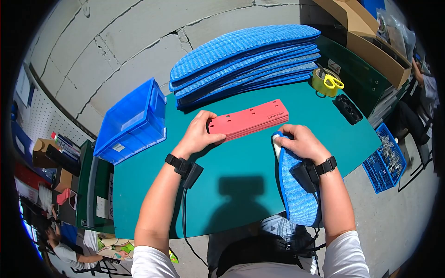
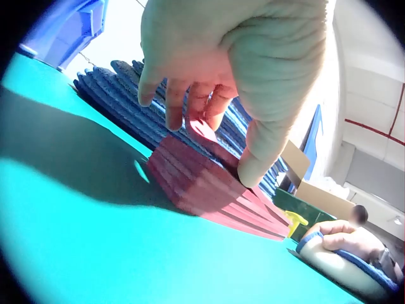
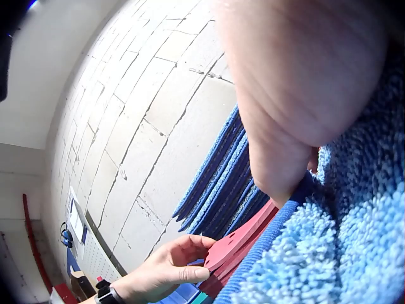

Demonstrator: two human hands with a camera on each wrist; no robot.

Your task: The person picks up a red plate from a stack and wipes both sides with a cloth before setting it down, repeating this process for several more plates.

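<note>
Sheets (image 1: 252, 119) of red lie stacked on the green table (image 1: 232, 160) in our head view, our left hand (image 1: 198, 135) clamped on one end, our right hand (image 1: 303, 143) on a blue pad (image 1: 296, 185). From the left wrist, we see thumb and fingers pinching the bent-up top sheet (image 2: 204, 134). From the right, we see the blue pad's fluffy face.

A stack of thin red strips (image 1: 250, 119), pierced by small dark holes and printed "LINATEX" near its right end, lies flat and slanted on the green tabletop (image 1: 352, 146), its top strip lifted at the left end. Just right of it, a fluffy blue pad (image 1: 295, 194) with blue-bound edges and a pale underside reaches over the near edge.
</note>
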